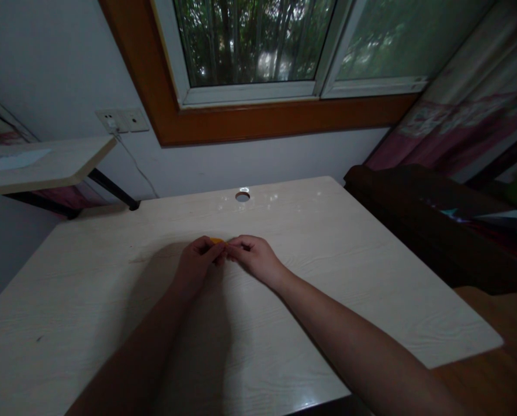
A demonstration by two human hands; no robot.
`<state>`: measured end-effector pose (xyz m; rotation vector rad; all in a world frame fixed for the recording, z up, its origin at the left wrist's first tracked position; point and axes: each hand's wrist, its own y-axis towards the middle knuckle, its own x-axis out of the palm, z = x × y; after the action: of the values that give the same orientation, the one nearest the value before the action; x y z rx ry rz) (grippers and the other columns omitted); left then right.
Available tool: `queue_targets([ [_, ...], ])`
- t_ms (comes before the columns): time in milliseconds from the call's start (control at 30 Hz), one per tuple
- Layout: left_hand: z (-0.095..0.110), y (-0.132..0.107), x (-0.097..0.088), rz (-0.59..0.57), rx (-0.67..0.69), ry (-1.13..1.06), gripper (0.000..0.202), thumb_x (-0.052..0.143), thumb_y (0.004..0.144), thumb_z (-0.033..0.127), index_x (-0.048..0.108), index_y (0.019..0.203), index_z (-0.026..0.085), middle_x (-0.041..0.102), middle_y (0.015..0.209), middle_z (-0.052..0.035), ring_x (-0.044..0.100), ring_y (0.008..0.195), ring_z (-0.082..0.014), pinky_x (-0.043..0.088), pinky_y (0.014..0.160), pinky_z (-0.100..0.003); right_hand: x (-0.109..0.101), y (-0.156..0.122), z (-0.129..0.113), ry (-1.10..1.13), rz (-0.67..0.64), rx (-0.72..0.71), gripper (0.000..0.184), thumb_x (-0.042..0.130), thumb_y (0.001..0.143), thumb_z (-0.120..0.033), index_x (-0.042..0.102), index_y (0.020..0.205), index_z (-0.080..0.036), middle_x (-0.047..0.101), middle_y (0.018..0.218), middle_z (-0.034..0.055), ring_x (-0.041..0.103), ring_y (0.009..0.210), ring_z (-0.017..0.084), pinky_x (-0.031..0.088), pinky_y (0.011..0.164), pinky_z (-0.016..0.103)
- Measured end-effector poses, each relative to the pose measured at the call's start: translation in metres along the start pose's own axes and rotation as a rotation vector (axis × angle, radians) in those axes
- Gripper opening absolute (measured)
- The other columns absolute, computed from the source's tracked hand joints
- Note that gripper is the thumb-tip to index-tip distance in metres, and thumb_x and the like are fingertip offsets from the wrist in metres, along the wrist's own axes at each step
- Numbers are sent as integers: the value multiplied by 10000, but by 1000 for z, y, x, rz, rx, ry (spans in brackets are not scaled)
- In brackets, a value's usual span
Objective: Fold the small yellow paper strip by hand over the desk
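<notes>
Both of my hands meet at the middle of a pale wooden desk (328, 271). My left hand (196, 263) and my right hand (256, 258) have their fingers curled and pinched together on a small orange thing (217, 240). Only its top edge shows above my fingertips; the rest is hidden, so I cannot make out what it is. My forearms reach in from the bottom edge.
A round cable hole (242, 196) sits near the desk's far edge. A raised side shelf (41, 162) on black legs stands at the left, under a wall socket (122, 121) with a cord. A dark chair or sofa (423, 219) and curtains are on the right. A window is above.
</notes>
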<state>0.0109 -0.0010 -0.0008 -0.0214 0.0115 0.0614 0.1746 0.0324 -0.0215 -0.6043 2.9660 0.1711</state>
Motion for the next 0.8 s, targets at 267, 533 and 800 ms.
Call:
queue_targets([
  [267, -5, 2, -1, 20, -53, -1, 243, 737, 709, 401, 691, 698, 163, 625, 615, -5, 501, 539, -106, 353, 514, -222, 0, -2, -2, -141, 27, -44, 235, 601, 863, -373, 686, 774, -173, 650, 692, 10, 545, 619, 118, 394, 579, 229],
  [533, -1, 0, -1, 77, -44, 90, 258, 735, 712, 413, 677, 648, 171, 589, 535, 10, 475, 481, -97, 335, 482, -222, 2, -3, -3, -176, 6, -92, 231, 555, 911, -359, 662, 810, -181, 666, 733, 21, 582, 678, 132, 418, 642, 241],
  [800, -2, 1, -2, 97, -62, 57, 262, 741, 710, 405, 661, 645, 164, 601, 556, 10, 475, 474, -90, 336, 467, -217, 0, -1, -1, -79, -22, -31, 237, 566, 892, -379, 652, 834, -167, 648, 708, 20, 574, 647, 128, 417, 614, 239],
])
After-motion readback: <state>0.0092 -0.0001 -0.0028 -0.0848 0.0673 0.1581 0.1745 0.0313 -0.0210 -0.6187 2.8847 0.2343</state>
